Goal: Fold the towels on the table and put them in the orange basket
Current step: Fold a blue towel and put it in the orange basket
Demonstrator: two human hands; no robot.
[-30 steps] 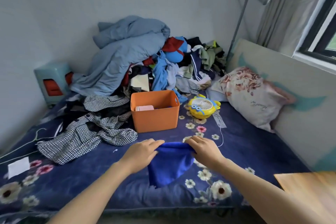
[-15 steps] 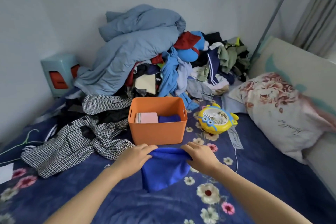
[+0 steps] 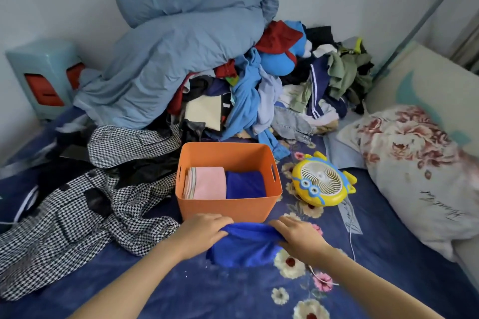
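Observation:
A folded blue towel (image 3: 243, 246) hangs between my hands just in front of the orange basket (image 3: 228, 207). My left hand (image 3: 204, 230) grips its left top edge and my right hand (image 3: 298, 237) grips its right top edge. Inside the basket lie a folded pink towel (image 3: 207, 182) on the left and a folded blue towel (image 3: 245, 184) on the right. The basket stands on a dark blue flowered bedsheet (image 3: 181, 287).
A black-and-white checked garment (image 3: 77, 215) sprawls left of the basket. A big heap of clothes and a grey-blue quilt (image 3: 176, 41) rises behind. A yellow cartoon fan (image 3: 321, 182) sits right of the basket, with a floral pillow (image 3: 420, 171) further right.
Both hands have carried the blue towel forward, closer to the basket's front wall. The camera has moved in, so the basket's inside shows more fully.

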